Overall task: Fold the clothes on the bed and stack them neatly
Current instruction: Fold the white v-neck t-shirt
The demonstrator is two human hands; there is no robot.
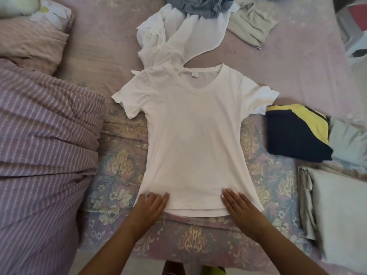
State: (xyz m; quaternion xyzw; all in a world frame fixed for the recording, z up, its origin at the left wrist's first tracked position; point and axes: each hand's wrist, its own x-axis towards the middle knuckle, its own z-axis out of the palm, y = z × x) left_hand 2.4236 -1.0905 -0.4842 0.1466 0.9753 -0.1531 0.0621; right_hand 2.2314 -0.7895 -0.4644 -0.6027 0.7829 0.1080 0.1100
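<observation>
The bed [297,62] carries a striped duvet [43,139] at left. A white T-shirt [194,135] lies flat mid-bed. Both hands, left [151,205] and right [238,205], press its near hem, fingers straight, grasping nothing. Folded navy-yellow garment [296,133] sits right.

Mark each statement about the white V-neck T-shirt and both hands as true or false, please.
1. The white V-neck T-shirt lies spread flat on the bed. True.
2. The left hand grips a sleeve. False: it rests flat at the hem.
3. The right hand lies flat on the hem. True.
4. The folded navy and yellow garment lies left of the shirt. False: it lies to the right.
</observation>
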